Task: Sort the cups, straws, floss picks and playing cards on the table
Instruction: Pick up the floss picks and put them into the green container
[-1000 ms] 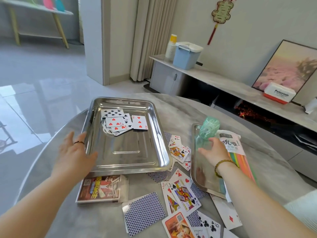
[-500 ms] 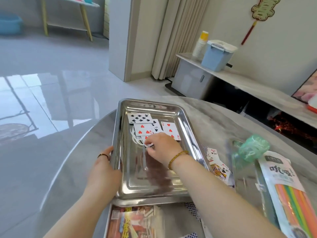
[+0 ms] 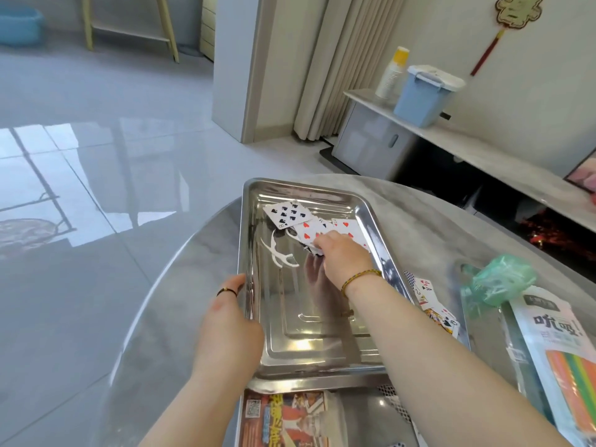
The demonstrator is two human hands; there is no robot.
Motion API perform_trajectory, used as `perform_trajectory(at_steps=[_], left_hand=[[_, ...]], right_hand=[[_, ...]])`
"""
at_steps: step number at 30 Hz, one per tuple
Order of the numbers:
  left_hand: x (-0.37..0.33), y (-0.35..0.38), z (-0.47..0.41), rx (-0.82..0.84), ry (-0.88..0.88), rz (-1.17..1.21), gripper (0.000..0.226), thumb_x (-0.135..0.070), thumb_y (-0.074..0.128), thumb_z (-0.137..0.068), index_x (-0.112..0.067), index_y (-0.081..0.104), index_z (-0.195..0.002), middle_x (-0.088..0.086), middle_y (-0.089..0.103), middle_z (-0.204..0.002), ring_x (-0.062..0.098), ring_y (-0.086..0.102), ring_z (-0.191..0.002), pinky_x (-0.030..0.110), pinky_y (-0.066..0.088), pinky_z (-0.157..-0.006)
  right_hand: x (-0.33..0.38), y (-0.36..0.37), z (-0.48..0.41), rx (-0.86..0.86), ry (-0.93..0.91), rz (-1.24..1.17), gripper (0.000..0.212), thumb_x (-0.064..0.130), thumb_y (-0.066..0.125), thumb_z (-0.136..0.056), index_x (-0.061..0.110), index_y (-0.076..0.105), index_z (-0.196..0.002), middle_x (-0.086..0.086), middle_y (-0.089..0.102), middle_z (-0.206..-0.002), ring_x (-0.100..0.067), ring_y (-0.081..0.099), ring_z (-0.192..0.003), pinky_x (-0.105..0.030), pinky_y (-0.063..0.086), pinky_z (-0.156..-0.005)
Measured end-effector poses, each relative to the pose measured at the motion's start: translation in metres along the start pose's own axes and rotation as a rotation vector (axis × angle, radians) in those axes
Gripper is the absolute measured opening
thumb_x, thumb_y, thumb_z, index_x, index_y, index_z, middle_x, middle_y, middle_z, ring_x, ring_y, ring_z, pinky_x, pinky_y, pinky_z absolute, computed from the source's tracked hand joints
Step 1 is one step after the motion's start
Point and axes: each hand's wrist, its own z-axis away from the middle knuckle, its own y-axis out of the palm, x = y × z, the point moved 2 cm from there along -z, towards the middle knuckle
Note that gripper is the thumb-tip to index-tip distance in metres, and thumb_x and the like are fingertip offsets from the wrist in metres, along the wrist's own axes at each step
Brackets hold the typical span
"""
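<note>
Reaching farther, right hand (image 3: 346, 262) pinches white-faced playing cards (image 3: 290, 214), white plastic floss picks (image 3: 279, 254) just left; left hand (image 3: 229, 324) grips shiny steel tray (image 3: 316, 337).

Cards (image 3: 292, 215), floss picks (image 3: 279, 255) in tray (image 3: 248, 240)

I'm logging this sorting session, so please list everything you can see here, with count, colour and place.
steel tray: one, silver, table centre.
playing cards: several, face up, tray's far end.
floss picks: few, white, tray, left of cards.
loose cards: small pile, table right of tray.
bag: one, green, right of those.
straw pack: one, multicoloured straws, right edge.
card box: one, orange-red, nearer than tray.
paper cups: one stack, white-yellow, sideboard.
bin: one, blue, beside cups.
table: one, grey.
left hand: grips tray's left rim.
right hand: grips cards in tray.
</note>
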Motion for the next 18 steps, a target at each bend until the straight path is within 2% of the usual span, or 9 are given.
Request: perform_trajectory(at_steps=[3, 6, 9, 11, 14, 18], left_hand=[[0.002, 0.001, -0.002, 0.014, 0.001, -0.021, 0.059, 0.004, 0.042, -0.084, -0.026, 0.036, -0.134, 0.001, 0.052, -0.123, 0.019, 0.056, -0.075, 0.026, 0.038, -0.053], [0.002, 0.001, -0.002, 0.022, 0.003, -0.024, 0.063, 0.007, 0.040, -0.082, -0.026, 0.035, -0.136, 0.002, 0.050, -0.128, 0.015, 0.053, -0.073, 0.022, 0.037, -0.051], [0.001, 0.001, -0.001, 0.026, 0.013, -0.031, 0.064, 0.007, 0.039, -0.081, -0.026, 0.034, -0.136, 0.005, 0.050, -0.127, 0.021, 0.053, -0.081, 0.025, 0.038, -0.054], [0.001, 0.001, 0.000, 0.033, 0.021, -0.039, 0.065, 0.008, 0.040, -0.080, -0.025, 0.034, -0.136, 0.005, 0.050, -0.128, 0.022, 0.053, -0.084, 0.026, 0.038, -0.055], [0.000, 0.001, 0.000, 0.034, 0.025, -0.037, 0.064, 0.007, 0.041, -0.081, -0.025, 0.034, -0.136, 0.003, 0.050, -0.127, 0.018, 0.053, -0.081, 0.022, 0.037, -0.053], [-0.002, 0.000, 0.002, 0.030, 0.012, -0.022, 0.063, 0.007, 0.041, -0.082, -0.026, 0.035, -0.135, -0.002, 0.052, -0.118, 0.002, 0.047, -0.064, 0.015, 0.032, -0.046]], right_hand=[[-0.007, 0.001, -0.004, -0.052, 0.070, -0.050, 0.039, 0.001, 0.035, -0.091, 0.011, 0.049, -0.126, -0.010, 0.046, -0.129, -0.027, 0.038, -0.120, -0.034, 0.034, -0.098], [0.001, 0.002, -0.004, -0.121, 0.068, -0.144, 0.035, 0.006, 0.038, -0.093, 0.011, 0.052, -0.125, -0.007, 0.047, -0.130, -0.025, 0.036, -0.121, -0.030, 0.032, -0.100], [0.014, 0.006, -0.001, -0.081, 0.029, -0.189, 0.030, 0.009, 0.039, -0.093, 0.011, 0.057, -0.118, -0.007, 0.051, -0.125, -0.023, 0.038, -0.120, -0.027, 0.030, -0.100], [0.019, 0.005, -0.002, -0.083, 0.040, -0.231, 0.031, 0.009, 0.041, -0.092, 0.011, 0.055, -0.120, -0.008, 0.051, -0.125, -0.023, 0.039, -0.120, -0.027, 0.030, -0.100], [0.023, 0.003, -0.006, -0.052, 0.081, -0.351, 0.034, 0.007, 0.044, -0.090, 0.011, 0.053, -0.122, -0.009, 0.054, -0.121, -0.025, 0.043, -0.118, -0.030, 0.035, -0.099], [0.027, 0.000, -0.005, 0.026, 0.087, -0.493, 0.026, 0.005, 0.046, -0.088, 0.010, 0.065, -0.106, -0.006, 0.061, -0.113, -0.021, 0.053, -0.107, -0.028, 0.041, -0.091]])
